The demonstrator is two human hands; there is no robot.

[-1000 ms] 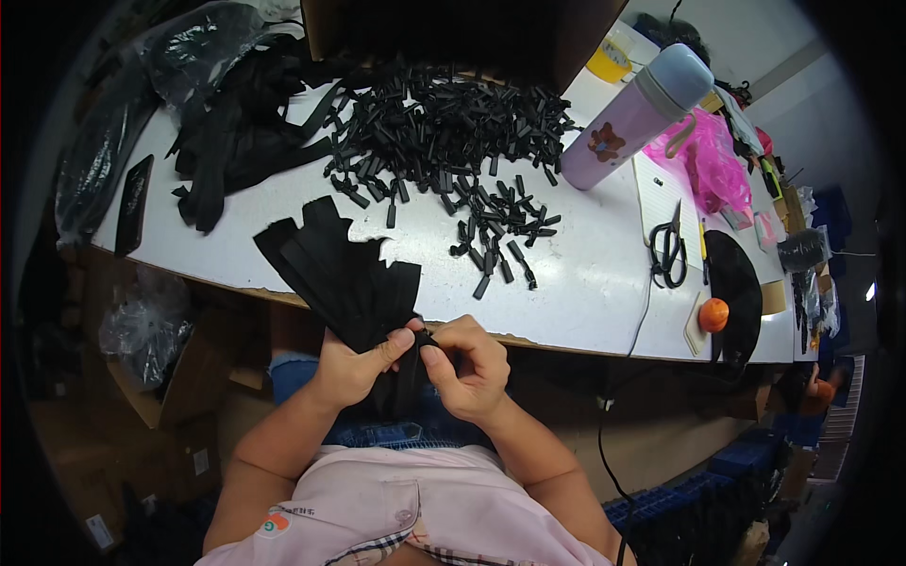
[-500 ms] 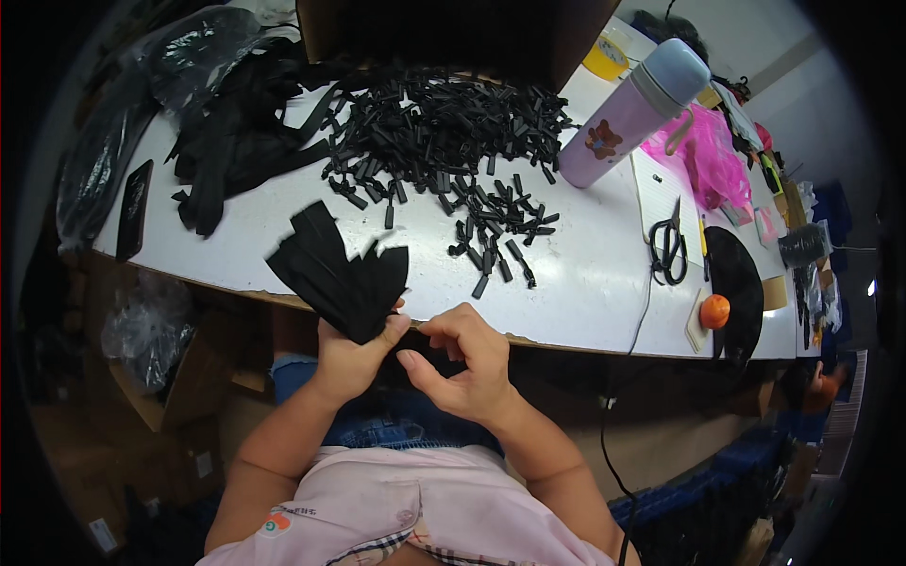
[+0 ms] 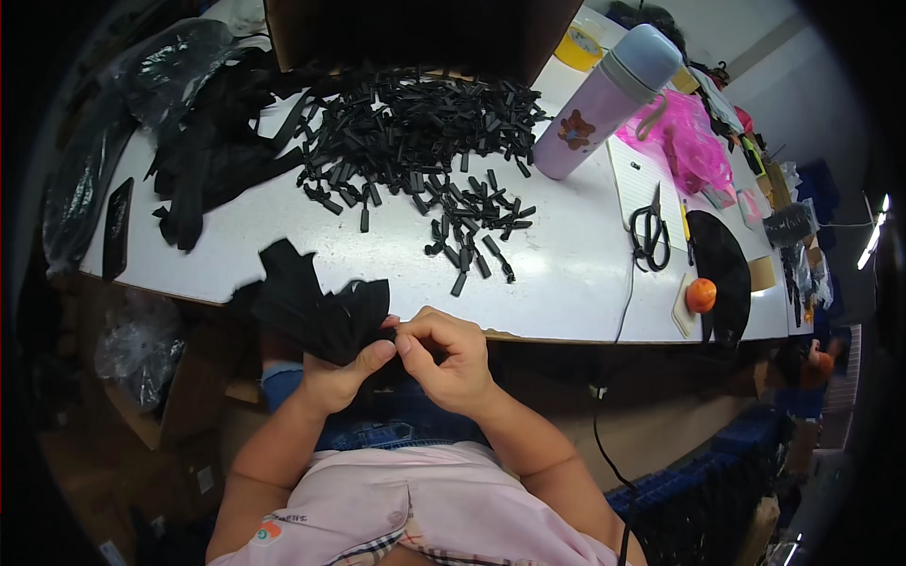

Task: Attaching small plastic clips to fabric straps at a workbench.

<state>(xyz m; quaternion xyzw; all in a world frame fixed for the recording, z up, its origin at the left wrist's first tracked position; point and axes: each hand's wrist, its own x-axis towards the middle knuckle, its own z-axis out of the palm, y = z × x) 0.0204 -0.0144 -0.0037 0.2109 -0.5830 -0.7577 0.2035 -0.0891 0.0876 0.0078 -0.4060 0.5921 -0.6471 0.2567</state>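
A fanned bundle of black fabric strips (image 3: 326, 307) was held at the near edge of the white table (image 3: 557, 292), clasped in the left hand (image 3: 335, 379). Beyond it, a heap of small black tabs (image 3: 415, 127) was backed by a dark box (image 3: 415, 38) and flanked by a lilac flask (image 3: 590, 118). The left thumb was laid against the bundle; the right hand (image 3: 448, 360) was curled into a narrow pinch beside it, its contents indiscernible.
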